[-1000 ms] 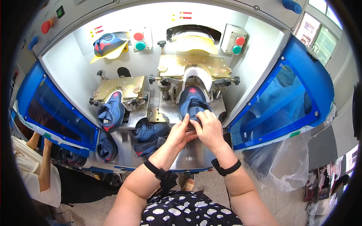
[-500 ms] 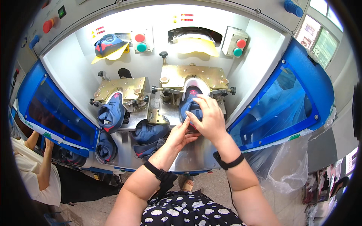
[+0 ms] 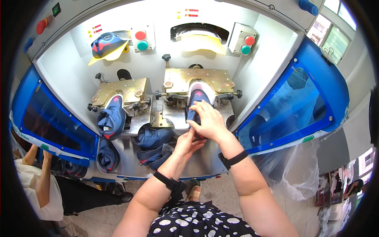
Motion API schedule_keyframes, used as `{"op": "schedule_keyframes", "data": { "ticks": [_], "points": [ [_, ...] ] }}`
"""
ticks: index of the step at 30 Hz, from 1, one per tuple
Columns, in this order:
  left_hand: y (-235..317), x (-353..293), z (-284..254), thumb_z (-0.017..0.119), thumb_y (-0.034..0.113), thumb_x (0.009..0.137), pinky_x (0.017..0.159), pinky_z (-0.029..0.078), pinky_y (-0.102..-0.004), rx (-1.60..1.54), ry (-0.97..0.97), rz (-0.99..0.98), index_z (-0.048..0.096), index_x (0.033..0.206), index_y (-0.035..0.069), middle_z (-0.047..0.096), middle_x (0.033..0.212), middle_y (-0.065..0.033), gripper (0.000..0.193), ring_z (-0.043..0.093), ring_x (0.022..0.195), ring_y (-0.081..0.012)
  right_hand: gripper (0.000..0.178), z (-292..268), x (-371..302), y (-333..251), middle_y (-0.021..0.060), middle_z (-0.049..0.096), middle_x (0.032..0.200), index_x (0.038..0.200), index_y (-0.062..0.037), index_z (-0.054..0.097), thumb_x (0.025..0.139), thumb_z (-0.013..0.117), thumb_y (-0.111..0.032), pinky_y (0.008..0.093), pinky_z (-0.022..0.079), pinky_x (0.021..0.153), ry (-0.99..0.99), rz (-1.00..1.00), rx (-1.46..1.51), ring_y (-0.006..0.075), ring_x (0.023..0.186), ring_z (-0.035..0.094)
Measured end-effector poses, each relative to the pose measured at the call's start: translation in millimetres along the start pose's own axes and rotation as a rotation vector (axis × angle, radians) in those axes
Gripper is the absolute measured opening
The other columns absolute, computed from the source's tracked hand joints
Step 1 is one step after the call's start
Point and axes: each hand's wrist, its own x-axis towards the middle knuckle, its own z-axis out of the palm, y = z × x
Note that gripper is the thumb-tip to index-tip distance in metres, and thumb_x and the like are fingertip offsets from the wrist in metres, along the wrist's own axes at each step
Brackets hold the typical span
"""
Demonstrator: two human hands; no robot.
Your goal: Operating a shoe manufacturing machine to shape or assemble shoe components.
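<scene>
A dark blue shoe upper point(image 3: 198, 96) with a red mark sits toe-first in the right-hand metal clamp fixture point(image 3: 199, 74). My right hand point(image 3: 209, 121) lies over its top opening, fingers bent round it and covering much of the shoe. Below, my left hand point(image 3: 187, 144) is closed at the heel end, its thumb up by the right hand. A similar blue shoe point(image 3: 111, 118) is set in the left-hand fixture point(image 3: 120, 90), untouched. Beside my left wrist, two more shoe uppers point(image 3: 153, 137) lie on the metal shelf, one with a clear wrap.
Another shoe point(image 3: 107, 155) lies at the shelf's left. A shoe point(image 3: 106, 44) hangs over a yellow flap at the back left. Control boxes point(image 3: 240, 38) with red and green buttons hang on the back wall. Blue windowed side panels point(image 3: 294, 104) flank the machine. A co-worker point(image 3: 37, 185) stands at left.
My right hand has moved down over the shoe, its fingers lower and closer round it. The left hand stays at the heel. The whole view has shifted slightly.
</scene>
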Motion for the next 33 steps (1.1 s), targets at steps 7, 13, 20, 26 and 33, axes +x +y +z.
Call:
{"op": "schedule_keyframes", "data": {
  "ticks": [7,13,20,26,33],
  "points": [
    [-5,5,-11,0.056,0.055,0.094,0.063,0.061,-0.0300,0.076,-0.072,0.006,0.058,0.116,0.005,0.067,0.099,-0.0085,0.055,0.071,0.085,-0.0241,0.044,15,-7,-3,0.0081,0.052,0.141,0.119,-0.0154,0.060,0.081,0.071,-0.037,0.0474,0.038,0.109,0.077,-0.001,-0.090,0.0315,0.137,0.042],
    [-12,15,-23,0.053,0.049,0.098,0.075,0.060,-0.0390,0.186,-0.093,0.063,0.055,0.124,0.005,0.066,0.109,-0.0117,0.051,0.070,0.090,-0.0288,0.055,4,-21,-30,0.0101,0.040,0.152,0.132,-0.0128,0.055,0.083,0.068,-0.034,0.0570,0.026,0.115,0.010,0.113,-0.187,0.0317,0.143,0.033],
    [0,12,-25,0.056,0.063,0.091,0.076,0.056,-0.0433,0.251,-0.104,-0.006,0.057,0.116,0.004,0.067,0.114,-0.0112,0.064,0.068,0.098,-0.0302,0.005,-145,-176,-50,0.0085,0.062,0.077,0.082,-0.0063,0.061,0.087,0.059,-0.006,0.0365,0.047,0.064,0.988,-0.031,-0.158,0.0307,0.067,0.059],
    [0,11,-22,0.055,0.064,0.091,0.078,0.054,-0.0445,0.286,-0.133,-0.019,0.056,0.121,0.005,0.066,0.117,-0.0094,0.066,0.067,0.100,-0.0304,0.047,-220,-259,55,0.0205,0.070,0.095,0.095,0.0022,0.069,0.078,0.072,-0.042,0.0429,0.052,0.074,0.086,1.000,-0.393,0.0345,0.086,0.068],
    [9,8,-22,0.056,0.064,0.090,0.076,0.055,-0.0440,0.323,-0.124,-0.025,0.055,0.122,0.004,0.066,0.118,-0.0113,0.068,0.067,0.101,-0.0320,0.043,-152,-293,91,0.0211,0.070,0.100,0.097,-0.0060,0.072,0.072,0.071,-0.042,0.0460,0.052,0.083,-0.099,1.246,-0.284,0.0386,0.098,0.066]
  ]
}}
